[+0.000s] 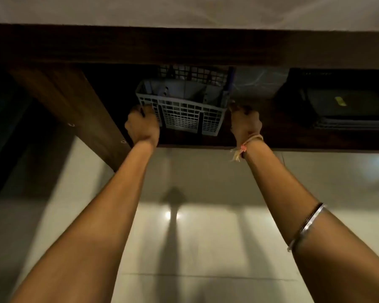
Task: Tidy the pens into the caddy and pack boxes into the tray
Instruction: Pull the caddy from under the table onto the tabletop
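**Caddy being gripped at both ends on the lower shelf**

The grey lattice caddy (184,106) is being held on the dark wooden shelf (282,136) under the tabletop, near its front edge. The left hand (141,125) is being pressed against the caddy's left end with fingers curled shut on the lower corner; the right hand (245,122) is being closed on the right end, by the rim. Pens (229,84) are being kept upright inside, one blue barrel standing at the right corner. A dark tray (346,101) is being left further right on the same shelf, well apart.

Risk is being judged as follows: if the caddy is being tilted or lifted, pens may be knocked against the tabletop underside or spilled; an uneven grip would cause it.
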### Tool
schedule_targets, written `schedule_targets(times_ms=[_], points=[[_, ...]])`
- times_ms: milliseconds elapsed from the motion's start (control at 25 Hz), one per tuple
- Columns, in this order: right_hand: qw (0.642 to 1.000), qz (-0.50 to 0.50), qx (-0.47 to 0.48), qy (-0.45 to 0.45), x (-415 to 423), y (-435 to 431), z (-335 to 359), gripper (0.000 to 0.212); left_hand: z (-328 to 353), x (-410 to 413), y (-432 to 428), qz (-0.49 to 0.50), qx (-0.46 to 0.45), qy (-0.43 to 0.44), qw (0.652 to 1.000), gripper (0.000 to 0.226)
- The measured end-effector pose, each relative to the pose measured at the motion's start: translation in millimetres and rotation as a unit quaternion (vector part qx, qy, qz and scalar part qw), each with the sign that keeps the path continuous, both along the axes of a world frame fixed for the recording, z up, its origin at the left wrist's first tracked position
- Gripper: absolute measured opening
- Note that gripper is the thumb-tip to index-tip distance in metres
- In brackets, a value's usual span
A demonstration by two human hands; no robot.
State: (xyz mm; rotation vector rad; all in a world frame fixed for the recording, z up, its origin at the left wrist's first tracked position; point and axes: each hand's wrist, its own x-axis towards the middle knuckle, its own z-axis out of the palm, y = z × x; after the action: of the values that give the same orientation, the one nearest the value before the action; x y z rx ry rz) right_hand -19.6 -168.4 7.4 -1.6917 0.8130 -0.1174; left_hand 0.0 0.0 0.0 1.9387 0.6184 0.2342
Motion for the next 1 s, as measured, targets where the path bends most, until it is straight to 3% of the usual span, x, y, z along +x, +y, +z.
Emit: schedule_targets(times_ms=[80,200,520,600,720,920,1000], points=[[1.000,0.015,-0.003,0.000,10.2,-1.4,-8.1,0.047,-0.9,8.2,1.0,-0.001,-0.019,-0.001,1.000,0.045],[0.999,0.030,-0.005,-0.011,20.4,-1.3,-17.8,0.037,-1.9,27.9,9.0,0.021,-0.031,-0.008,0.999,0.051],[0.999,0.019,-0.021,-0.037,21.6,-4.5,-25.0,0.031,-7.7,32.8,21.2,0.011,0.036,0.008,0.999,0.037],[0.999,0.015,-0.038,-0.019,7.6,-4.5,-22.9,0.024,0.1,16.0,19.8,0.026,0.041,0.016,0.999,0.026],[0.998,0.015,-0.053,0.042,-28.8,-1.7,-2.4,0.034,16.2,-21.4,23.1,0.054,0.034,0.052,0.997,0.021],[0.990,0.059,-0.097,0.084,-109.8,4.5,64.5,0.025,75.4,-106.1,30.0,0.083,0.037,0.119,0.989,0.030],[0.989,0.059,-0.087,0.108,-138.6,4.4,94.9,0.036,107.1,-135.0,30.3,0.073,0.024,0.141,0.987,0.027]])
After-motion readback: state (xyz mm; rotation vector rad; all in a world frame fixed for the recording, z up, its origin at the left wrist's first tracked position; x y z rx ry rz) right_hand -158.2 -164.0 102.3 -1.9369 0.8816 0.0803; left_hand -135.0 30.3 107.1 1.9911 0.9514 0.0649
